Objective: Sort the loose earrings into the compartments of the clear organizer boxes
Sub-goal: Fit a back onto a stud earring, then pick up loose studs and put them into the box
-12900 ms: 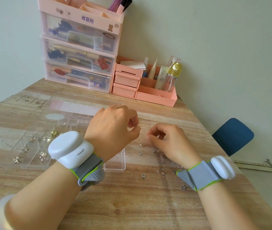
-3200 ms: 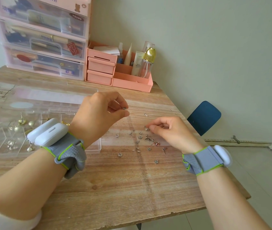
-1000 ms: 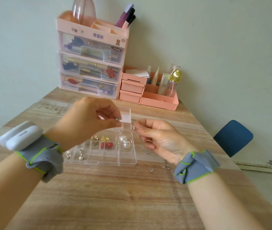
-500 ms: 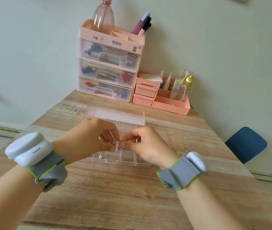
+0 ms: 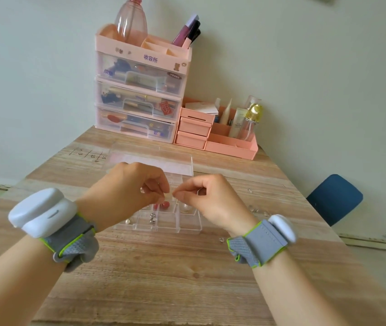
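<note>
Across the middle of the view runs a wooden table (image 5: pixel 163 274), your two forearms reaching in from six o'clock. At twelve o'clock, against the wall, stands a pink drawer tower (image 5: pixel 140 90), with a low pink tray of bottles (image 5: pixel 232 147) at one o'clock. Centred on the table sits the clear organizer box (image 5: pixel 168 222), lid open toward the wall; red earrings (image 5: pixel 161 205) and small silver ones (image 5: pixel 152 218) lie in separate compartments. Your left hand (image 5: pixel 126 191) and right hand (image 5: pixel 210 198) hover just above the box, fingertips nearly touching, each with thumb and forefinger pinched closed. What they pinch is too small to make out; likely an earring. At three o'clock, loose studs (image 5: pixel 255 209) are scattered on the wood, one (image 5: pixel 221 239) near your right wrist.

Risks: the tiny piece could slip from your pinch and drop into the wrong compartment or bounce off the table. Your right wrist could sweep the loose studs toward the edge.
</note>
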